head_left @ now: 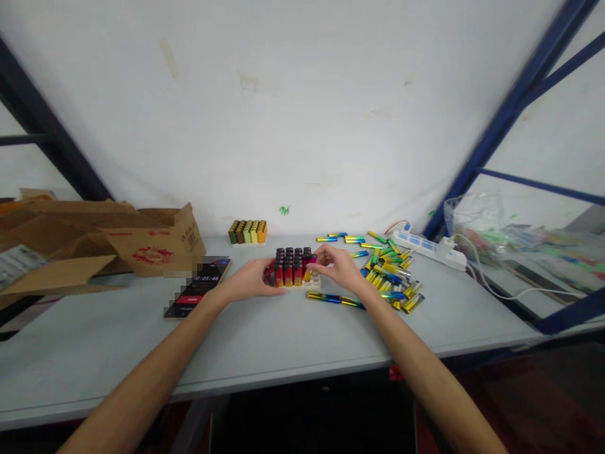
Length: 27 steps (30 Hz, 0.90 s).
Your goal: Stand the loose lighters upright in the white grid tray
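Note:
Rows of lighters [288, 271] with red-to-yellow bodies and black tops stand upright in a white holder [312, 285] on the table. My left hand [255, 277] is curled around the left side of this block, its thumb along the front and its fingers partly hidden behind. At the block's right end, my right hand [336, 265] pinches one lighter [309, 269] with a purple-to-yellow body, held slightly tilted over the holder. Just right of the holder, two shiny blue-and-yellow tubes [324, 297] lie end to end near my right wrist.
Shiny yellow, green and blue tubes [390, 271] lie heaped at the right. A power strip [428, 248] with a white cable sits behind them. Another block of lighter-like pieces [248, 232] stands by the wall. A phone [201, 287] and open cardboard boxes [155, 243] are left.

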### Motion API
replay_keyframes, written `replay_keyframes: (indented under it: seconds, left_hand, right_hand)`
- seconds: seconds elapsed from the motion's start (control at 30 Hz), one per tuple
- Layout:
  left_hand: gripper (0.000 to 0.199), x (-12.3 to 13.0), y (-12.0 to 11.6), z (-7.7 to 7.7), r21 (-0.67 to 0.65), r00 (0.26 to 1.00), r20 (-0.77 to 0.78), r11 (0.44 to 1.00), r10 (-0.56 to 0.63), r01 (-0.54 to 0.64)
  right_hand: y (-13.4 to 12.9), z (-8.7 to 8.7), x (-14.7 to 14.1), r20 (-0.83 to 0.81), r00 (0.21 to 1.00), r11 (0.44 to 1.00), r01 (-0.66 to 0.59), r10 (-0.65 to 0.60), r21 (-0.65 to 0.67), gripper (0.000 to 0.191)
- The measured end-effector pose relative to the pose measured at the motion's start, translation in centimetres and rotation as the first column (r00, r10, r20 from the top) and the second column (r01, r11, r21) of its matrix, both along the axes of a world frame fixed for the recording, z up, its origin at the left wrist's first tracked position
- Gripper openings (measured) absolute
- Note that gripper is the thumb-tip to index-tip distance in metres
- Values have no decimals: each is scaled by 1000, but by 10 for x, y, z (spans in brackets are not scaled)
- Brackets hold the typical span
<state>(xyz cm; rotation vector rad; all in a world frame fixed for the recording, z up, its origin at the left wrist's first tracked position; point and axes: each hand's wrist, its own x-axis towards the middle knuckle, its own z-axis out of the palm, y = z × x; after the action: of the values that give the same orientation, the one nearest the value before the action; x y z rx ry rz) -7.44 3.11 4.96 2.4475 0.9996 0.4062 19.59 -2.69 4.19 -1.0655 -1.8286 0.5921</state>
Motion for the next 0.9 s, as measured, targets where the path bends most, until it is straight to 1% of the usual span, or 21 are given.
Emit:
replay_keyframes:
  seconds: [0.07,0.27,0.47,0.6,0.77,0.83,0.9]
  left_hand:
    - [54,0,0,0,3,1000,-3,1000,-4,4]
    - [56,0,0,0,13,1000,4,1000,-7,7]
    - [59,-1,2,-1,29,1000,-10,1000,0,1]
    - [56,-1,3,-3,-4,1000,11,1000,-16,16]
    - [57,-1,3,-3,8,1000,14,1000,-4,3]
    - [57,-1,2,-2,-1,1000,17,1000,-5,5]
    - [57,-1,2,-2,-5,1000,21,1000,-6,6]
  right_hand:
    - [0,0,-2,32,999,1000,1,-2,13,35]
    - [0,2,1,85,996,998,15,-10,-56,38]
    - [-1,8,13,182,981,996,-49,62,-73,36]
    - [0,5,6,191,981,998,-16,27,-56,34]
    - [1,-1,-7,212,977,999,6,1,-34,29]
    - [2,0,-5,250,968,999,39,-31,-29,30]
    - [1,3,2,287,958,997,44,-26,-56,33]
